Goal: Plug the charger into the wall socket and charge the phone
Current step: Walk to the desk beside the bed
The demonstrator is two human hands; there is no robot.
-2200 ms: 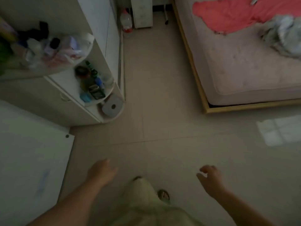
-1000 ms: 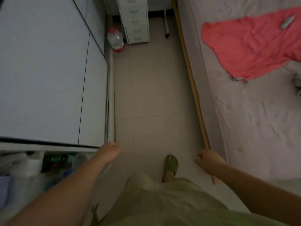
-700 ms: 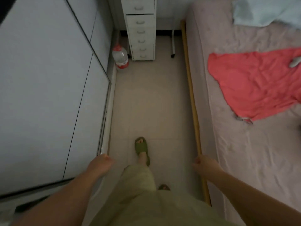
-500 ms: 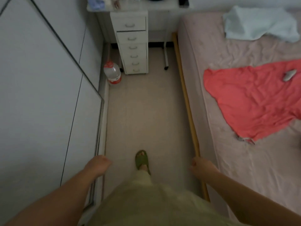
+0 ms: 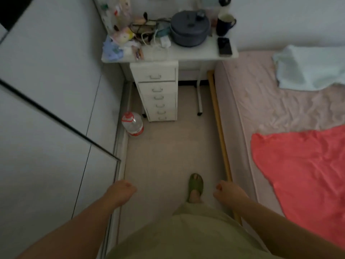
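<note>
A dark phone lies flat on the right end of the white desk, far ahead of me. A small white charger block with a looped white cable lies mid-desk, left of a grey round pot. I cannot make out a wall socket; the wall above the desk is cut off at the top edge. My left hand and my right hand hang low in front of me over the floor, both loosely curled and holding nothing, well short of the desk.
A drawer unit stands under the desk, with a water bottle on the floor to its left. White wardrobe doors line the left side. The bed, with a red cloth, lines the right. A dark mug and clutter sit on the desk.
I have walked down the aisle between wardrobe and bed. The view has lifted, so the desk top with phone and charger has come into sight. Both hands stay empty.
</note>
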